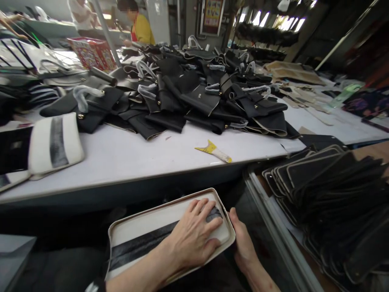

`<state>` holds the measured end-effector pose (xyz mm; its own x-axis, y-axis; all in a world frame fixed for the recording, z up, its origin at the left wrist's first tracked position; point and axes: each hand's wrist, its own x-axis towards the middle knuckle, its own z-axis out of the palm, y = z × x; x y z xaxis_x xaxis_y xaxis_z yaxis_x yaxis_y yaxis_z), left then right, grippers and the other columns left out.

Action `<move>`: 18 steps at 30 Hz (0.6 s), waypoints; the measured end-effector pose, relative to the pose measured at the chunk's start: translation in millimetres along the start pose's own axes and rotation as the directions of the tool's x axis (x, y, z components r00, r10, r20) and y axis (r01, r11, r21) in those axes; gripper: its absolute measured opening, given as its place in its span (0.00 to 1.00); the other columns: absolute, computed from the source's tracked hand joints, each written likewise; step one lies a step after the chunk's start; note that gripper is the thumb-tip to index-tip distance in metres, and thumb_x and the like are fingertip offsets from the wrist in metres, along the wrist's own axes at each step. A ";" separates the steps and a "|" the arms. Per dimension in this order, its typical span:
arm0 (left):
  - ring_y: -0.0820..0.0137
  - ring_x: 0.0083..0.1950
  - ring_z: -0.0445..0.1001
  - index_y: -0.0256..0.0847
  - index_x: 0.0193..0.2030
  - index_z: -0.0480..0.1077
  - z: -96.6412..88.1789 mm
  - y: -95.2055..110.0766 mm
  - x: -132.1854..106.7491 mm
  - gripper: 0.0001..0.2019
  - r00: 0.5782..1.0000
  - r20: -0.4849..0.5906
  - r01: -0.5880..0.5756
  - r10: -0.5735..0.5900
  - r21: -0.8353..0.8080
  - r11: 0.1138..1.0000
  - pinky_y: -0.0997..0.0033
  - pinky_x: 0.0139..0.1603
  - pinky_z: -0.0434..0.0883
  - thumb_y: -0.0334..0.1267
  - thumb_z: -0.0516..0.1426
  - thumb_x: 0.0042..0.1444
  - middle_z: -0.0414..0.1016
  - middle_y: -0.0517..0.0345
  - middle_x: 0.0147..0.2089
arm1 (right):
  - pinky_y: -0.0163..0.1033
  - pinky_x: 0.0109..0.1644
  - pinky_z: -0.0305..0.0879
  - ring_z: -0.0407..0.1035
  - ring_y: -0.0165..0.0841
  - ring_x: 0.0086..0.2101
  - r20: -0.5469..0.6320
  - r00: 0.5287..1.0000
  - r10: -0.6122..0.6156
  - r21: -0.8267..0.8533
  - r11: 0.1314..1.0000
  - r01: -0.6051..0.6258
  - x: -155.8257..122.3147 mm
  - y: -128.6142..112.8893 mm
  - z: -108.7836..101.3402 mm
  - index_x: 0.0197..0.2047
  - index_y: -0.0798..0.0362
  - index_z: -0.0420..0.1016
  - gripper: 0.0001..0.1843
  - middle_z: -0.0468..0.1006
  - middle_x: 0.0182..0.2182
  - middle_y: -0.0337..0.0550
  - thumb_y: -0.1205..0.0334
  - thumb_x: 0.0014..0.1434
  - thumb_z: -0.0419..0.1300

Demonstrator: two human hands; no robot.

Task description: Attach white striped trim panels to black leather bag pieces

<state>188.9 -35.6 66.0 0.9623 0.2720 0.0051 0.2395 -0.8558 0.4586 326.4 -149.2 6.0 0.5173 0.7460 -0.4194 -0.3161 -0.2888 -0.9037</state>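
Observation:
An unfinished white bag body [136, 233] with a black lengthwise stripe and a raised rim is tilted in front of me, below the table edge. My left hand [196, 231] lies on its inner face near the right end, palm down and fingers spread. At the right corner, my right hand [241, 243] grips the rim from outside, thumb up; its other fingers are mostly hidden. On the table to the left lies a similar white piece with a dark stripe [57, 140].
Black bag pieces with wrapped handles [182, 89] are heaped across the white table [127, 162]. A yellow-and-white forked tool [214, 151] lies near its front edge. Stacked dark panels [328, 194] stand at right beside a metal rail [270, 219]. Two people are at the back left.

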 end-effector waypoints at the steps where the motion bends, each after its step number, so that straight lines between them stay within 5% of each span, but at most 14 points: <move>1: 0.51 0.68 0.53 0.47 0.56 0.65 1.5 -0.9 -0.6 0.20 1.000 0.001 0.001 -0.001 0.000 1.000 0.47 0.68 0.52 0.51 0.57 0.59 0.55 0.51 0.69 | 0.49 0.55 0.69 0.71 0.45 0.51 0.017 1.000 -0.023 -0.040 0.999 0.024 -3.6 -1.3 -3.6 0.53 0.55 0.75 0.28 0.77 0.51 0.50 0.41 0.65 0.53; 4: 0.52 0.69 0.52 0.43 0.60 0.62 5.9 -2.6 -0.7 0.26 1.000 0.003 0.015 -0.015 0.006 1.000 0.50 0.69 0.49 0.51 0.57 0.59 0.56 0.49 0.69 | 0.47 0.63 0.62 0.67 0.44 0.56 -0.028 0.992 -0.123 -0.241 0.964 0.113 -9.8 -4.0 -9.0 0.57 0.51 0.74 0.28 0.75 0.55 0.46 0.44 0.60 0.61; 8: 0.53 0.70 0.51 0.41 0.60 0.62 9.7 -3.9 -0.3 0.26 1.000 -0.002 0.031 -0.031 0.008 0.999 0.52 0.70 0.47 0.52 0.57 0.58 0.57 0.49 0.69 | 0.48 0.61 0.66 0.70 0.45 0.53 -0.128 0.965 -0.231 -0.392 0.905 0.165 -6.4 -2.9 -6.6 0.55 0.52 0.76 0.27 0.77 0.52 0.47 0.44 0.61 0.58; 18: 0.54 0.65 0.58 0.43 0.54 0.65 -0.8 -5.3 4.7 0.21 0.999 0.021 -0.024 0.024 0.004 1.000 0.50 0.66 0.53 0.53 0.57 0.59 0.62 0.51 0.65 | 0.51 0.59 0.68 0.73 0.46 0.50 -0.261 0.916 -0.306 -0.379 0.905 0.195 -5.1 12.2 1.6 0.50 0.53 0.80 0.24 0.79 0.49 0.47 0.45 0.59 0.60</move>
<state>192.1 -29.5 64.4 0.9702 0.2423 -0.0030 0.2171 -0.8638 0.4547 318.7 -155.5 -2.7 0.7778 0.6149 -0.1298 0.1157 -0.3432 -0.9321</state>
